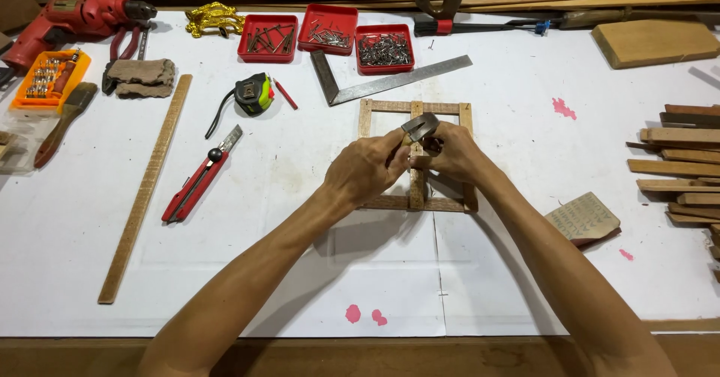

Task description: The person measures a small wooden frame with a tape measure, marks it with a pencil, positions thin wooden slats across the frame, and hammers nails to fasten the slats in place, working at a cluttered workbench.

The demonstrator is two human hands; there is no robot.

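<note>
Hands meet over a small wooden frame (416, 156) lying flat on the white-covered counter (300, 257), a little right of middle. The one view, from the head, looks straight down, so the frame shows as a grid of thin slats: two rails across, three uprights between.

The left hand (367, 169) comes in from the near left, its grip closed round a small hammer (420, 126). The grey metal head sticks out past the knuckles, just above the middle upright; the handle is hidden in the fist. Choking up so close to the head suits light, short taps, I judge.

The right hand (450, 154) lies on the frame beside the hammer head, fingers curled and pinched together at the middle slat. What they pinch is too small to tell; the hand's weight also seems to pin the frame against the counter.

Far of the frame a steel try square (390, 81) lies within reach, probably kept near for checking corners. Beyond it three red trays (328, 28) hold nails and screws. To the left lie a tape measure (253, 94), a red pencil (285, 94), a red utility knife (196, 184) and a long wooden strip (146, 186); a red drill (71, 17) sits at the far left corner. On the right edge is a stack of cut slats (679, 167), and a sanding block (583, 218) lies near the right forearm.
</note>
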